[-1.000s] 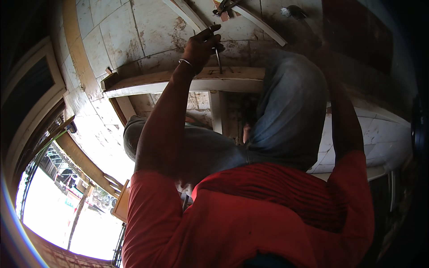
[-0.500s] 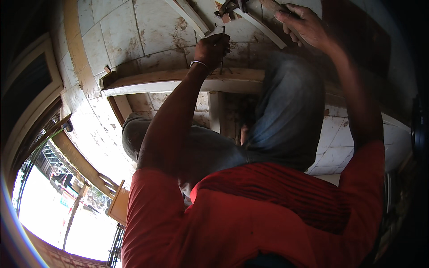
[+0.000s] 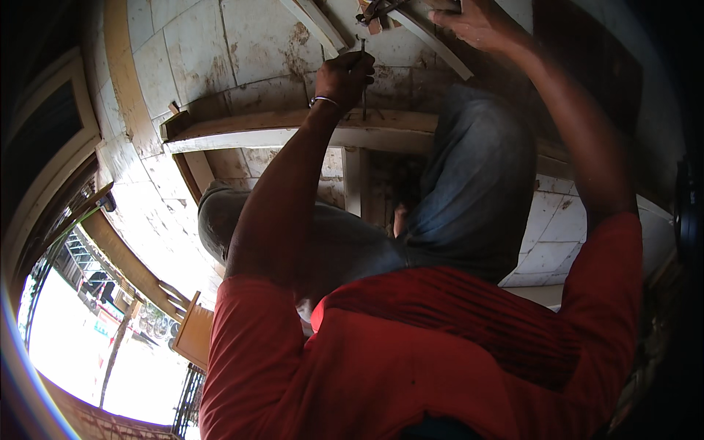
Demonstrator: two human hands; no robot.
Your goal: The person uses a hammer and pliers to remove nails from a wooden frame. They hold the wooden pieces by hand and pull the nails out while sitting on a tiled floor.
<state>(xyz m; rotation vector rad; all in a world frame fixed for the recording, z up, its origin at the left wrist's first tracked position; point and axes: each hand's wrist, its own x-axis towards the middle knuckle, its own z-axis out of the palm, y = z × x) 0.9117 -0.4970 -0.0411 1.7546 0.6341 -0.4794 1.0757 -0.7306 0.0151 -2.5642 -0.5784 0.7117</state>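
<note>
My left hand (image 3: 343, 81) is closed around a thin metal rod (image 3: 364, 106), probably a chisel, held upright. Its top pokes out above the fingers and its lower end meets the wooden frame (image 3: 242, 138) lying across in front of my legs. Up at the top edge, my right hand (image 3: 480, 26) grips a wooden-handled tool (image 3: 445, 5), mostly cut off by the picture's edge, so its head is hidden. The raised right hand is up and to the right of the rod, apart from it.
Pale wooden strips (image 3: 433, 44) and a dark metal tool (image 3: 378, 10) lie on the stained tiled floor (image 3: 191, 55) beyond the frame. My bent knee (image 3: 480, 161) rests against the frame's right part. A small orange-brown wooden piece of furniture (image 3: 194, 334) stands at left, beside a bright opening.
My right hand has moved upward and slightly left, taking most of the wooden-handled tool out of the picture. My left hand has shifted only a little, still holding the rod.
</note>
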